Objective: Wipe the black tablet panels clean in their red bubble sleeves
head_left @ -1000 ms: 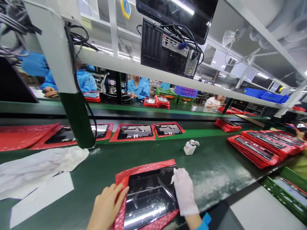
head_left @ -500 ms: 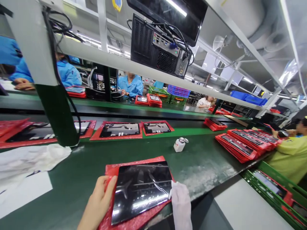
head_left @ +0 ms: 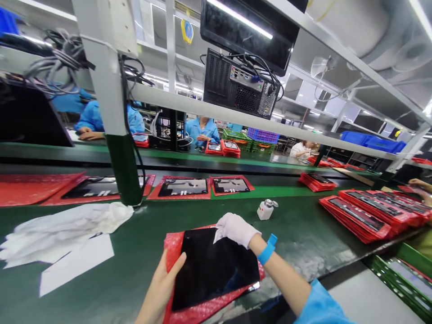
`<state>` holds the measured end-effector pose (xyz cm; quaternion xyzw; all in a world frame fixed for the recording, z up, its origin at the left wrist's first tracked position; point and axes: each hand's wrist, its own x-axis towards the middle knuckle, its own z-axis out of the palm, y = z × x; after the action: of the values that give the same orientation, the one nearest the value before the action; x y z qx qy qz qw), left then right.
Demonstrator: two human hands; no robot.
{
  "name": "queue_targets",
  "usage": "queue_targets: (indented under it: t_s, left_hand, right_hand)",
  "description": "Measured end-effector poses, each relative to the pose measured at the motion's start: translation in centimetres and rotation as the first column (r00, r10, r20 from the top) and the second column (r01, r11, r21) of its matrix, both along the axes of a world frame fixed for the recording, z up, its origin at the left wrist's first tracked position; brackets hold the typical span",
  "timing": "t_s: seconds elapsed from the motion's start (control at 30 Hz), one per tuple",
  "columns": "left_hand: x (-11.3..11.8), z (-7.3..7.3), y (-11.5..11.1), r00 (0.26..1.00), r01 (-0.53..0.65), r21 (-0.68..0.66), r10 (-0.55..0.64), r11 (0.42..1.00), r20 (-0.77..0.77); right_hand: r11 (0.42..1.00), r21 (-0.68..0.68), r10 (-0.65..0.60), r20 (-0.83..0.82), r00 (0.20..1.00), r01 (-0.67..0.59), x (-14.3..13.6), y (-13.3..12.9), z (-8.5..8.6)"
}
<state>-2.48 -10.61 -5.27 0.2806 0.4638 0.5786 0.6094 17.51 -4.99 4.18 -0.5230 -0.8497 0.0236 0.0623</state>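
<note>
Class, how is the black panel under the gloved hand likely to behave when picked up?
The black panel is probably stiff: it looks flat with straight edges. Its smooth, glossy face may make it slippery. It may also be fragile, judging by the red bubble wrap beneath it.

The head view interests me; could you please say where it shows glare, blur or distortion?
Head view: reflected light streaks the monitor; head view: the black panel looks mostly dark, with glints near its lower right corner; head view: a pixelated patch sits above a blue-clad co-worker; head view: the left post leans, perhaps wide-angle distortion.
</note>
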Motion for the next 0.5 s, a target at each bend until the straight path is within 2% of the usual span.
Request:
queue_targets:
  t_s: [0.1,0.17,0.23,0.27,0.33,0.37,0.43,0.47,0.5]
  left_hand:
    - [-0.5,0.4,0.2,0.982,0.058,-0.123,-0.034,0.991,0.184]
    - [-0.8,0.4,0.7,0.973,0.102,-0.140,-0.070,0.985,0.218]
    - [-0.9,0.5,1.1,0.973,0.147,-0.172,-0.111,0.974,0.203]
    - [-1.0,0.6,1.3,0.970,0.169,-0.211,-0.125,0.963,0.207]
    - [-1.0,0.9,1.6,0.942,0.243,-0.296,-0.152,0.924,0.298]
    - [-1.0,1.0,1.6,0.909,0.299,-0.318,-0.167,0.900,0.381]
    - [-1.0,1.1,1.8,0.822,0.410,-0.311,-0.199,0.858,0.533]
    - [-1.1,1.0,1.8,0.801,0.434,-0.293,-0.216,0.852,0.558]
    - [-1.2,0.9,1.8,0.812,0.429,-0.278,-0.232,0.859,0.535]
  right_hand:
    - [0.998,0.057,-0.013,0.077,0.997,0.009,0.5,-1.2,2.1]
    - [0.983,0.179,-0.050,0.083,0.995,0.035,1.1,-2.5,3.8]
    - [0.912,0.406,-0.086,0.052,0.995,0.057,1.6,-3.9,4.8]
    - [0.845,0.531,-0.100,0.034,0.994,0.067,1.8,-4.5,4.7]
    - [0.656,0.752,-0.124,0.029,0.992,0.060,1.6,-5.9,3.0]
    - [0.555,0.831,-0.130,0.045,0.991,0.035,1.3,-6.6,1.3]
    - [0.403,0.915,-0.101,0.062,0.993,-0.016,0.7,-8.2,-3.1]
    - [0.406,0.913,-0.061,0.055,0.997,-0.025,0.4,-9.1,-5.4]
    - [0.447,0.895,-0.008,0.010,1.000,-0.005,0.1,-10.1,-7.7]
